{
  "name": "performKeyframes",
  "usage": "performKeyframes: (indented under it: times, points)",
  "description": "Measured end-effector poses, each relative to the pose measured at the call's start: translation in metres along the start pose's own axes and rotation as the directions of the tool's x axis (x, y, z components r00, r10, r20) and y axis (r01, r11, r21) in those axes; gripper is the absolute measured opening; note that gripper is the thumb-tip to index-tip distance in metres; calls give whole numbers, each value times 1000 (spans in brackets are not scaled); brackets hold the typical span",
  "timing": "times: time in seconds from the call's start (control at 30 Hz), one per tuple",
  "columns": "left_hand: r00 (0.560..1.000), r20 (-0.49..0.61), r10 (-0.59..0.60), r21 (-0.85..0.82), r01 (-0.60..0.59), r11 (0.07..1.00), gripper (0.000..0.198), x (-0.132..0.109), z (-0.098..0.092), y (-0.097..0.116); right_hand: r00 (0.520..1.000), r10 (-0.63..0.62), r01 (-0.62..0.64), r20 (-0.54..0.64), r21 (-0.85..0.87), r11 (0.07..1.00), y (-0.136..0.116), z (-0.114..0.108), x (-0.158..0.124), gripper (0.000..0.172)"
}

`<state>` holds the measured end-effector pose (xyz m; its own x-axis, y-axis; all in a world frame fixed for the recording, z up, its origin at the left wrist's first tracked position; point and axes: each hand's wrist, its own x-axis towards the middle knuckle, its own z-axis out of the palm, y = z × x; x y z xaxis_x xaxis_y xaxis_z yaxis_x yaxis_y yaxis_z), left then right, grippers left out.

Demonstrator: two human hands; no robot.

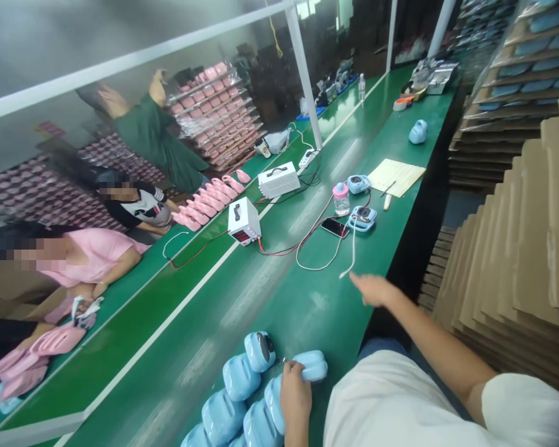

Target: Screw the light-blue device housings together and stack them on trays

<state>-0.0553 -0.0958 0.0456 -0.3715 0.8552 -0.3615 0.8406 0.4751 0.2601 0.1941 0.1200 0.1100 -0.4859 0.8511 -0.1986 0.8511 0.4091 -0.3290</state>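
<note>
My left hand (pixel 295 391) is closed on a light blue device (pixel 312 365) beside a group of similar blue devices (pixel 241 377) on the green bench. Over the bench's right edge, my right hand (pixel 370 289) reaches toward the loose end of a white cable (pixel 353 248); its fingertips are close to the cable end, and contact is unclear. That cable runs up to a blue device (pixel 362 218) with a round dark part. A phone (pixel 334 227) and a pink-capped bottle (pixel 341 199) lie and stand near it.
Two white power units (pixel 244 221) with red and black wires stand mid-bench. Paper (pixel 397 177) and a pen lie farther up. Across the bench, several people sit or stand by pink devices (pixel 209 202). Stacked cardboard (pixel 507 248) rises at the right.
</note>
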Motion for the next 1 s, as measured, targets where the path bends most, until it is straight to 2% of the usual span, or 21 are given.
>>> performKeyframes:
  times: [0.03,0.07,0.1,0.17,0.27,0.37,0.47,0.57,0.63,0.73,0.77,0.83,0.87,0.93,1.0]
  points:
    - [1000,-5,-5,0,5,1000,35,2,1,-2,987,-35,34,155,9,999,-12,21,-2,53]
    - [1000,-8,-10,1,10,1000,34,3,2,-3,955,-79,74,285,28,997,-23,40,-6,56]
    - [1000,-10,-17,4,17,1000,34,5,3,-5,918,-128,116,376,55,992,-31,56,-12,60]
    - [999,-17,-30,11,30,1000,34,8,5,-8,855,-207,181,476,100,978,-42,78,-23,57]
    - [998,-26,-58,10,58,998,35,11,10,-13,795,-238,225,558,94,970,-46,92,-31,46]
    - [996,-70,-49,15,50,999,36,9,17,-13,771,-219,263,597,15,965,-44,98,-26,41]
    - [972,-229,-52,-7,51,999,46,-2,28,-4,731,-230,351,642,-65,934,-40,107,-21,39]
    - [913,-388,-128,-129,83,988,46,-24,42,9,652,-262,481,712,-120,869,-40,119,-19,37]
    - [903,-378,-205,-248,115,962,41,-45,54,15,590,-295,577,752,-138,805,-43,126,-20,37]
    - [896,-235,-377,-440,248,863,38,-84,82,13,477,-349,719,807,-130,683,-54,137,-23,37]
    - [874,-183,-450,-490,316,813,37,-99,93,10,435,-362,761,825,-122,637,-59,140,-23,37]
    - [785,-83,-613,-557,474,682,34,-133,118,1,352,-375,827,858,-97,554,-69,148,-23,37]
    - [719,-18,-695,-575,561,596,30,-151,130,-3,316,-379,849,870,-80,522,-73,152,-23,36]
    - [553,129,-823,-569,721,395,17,-186,149,-8,262,-384,873,886,-47,486,-82,159,-23,34]
    - [390,222,-894,-523,821,229,14,-212,157,-15,234,-379,879,895,-28,476,-92,164,-24,32]
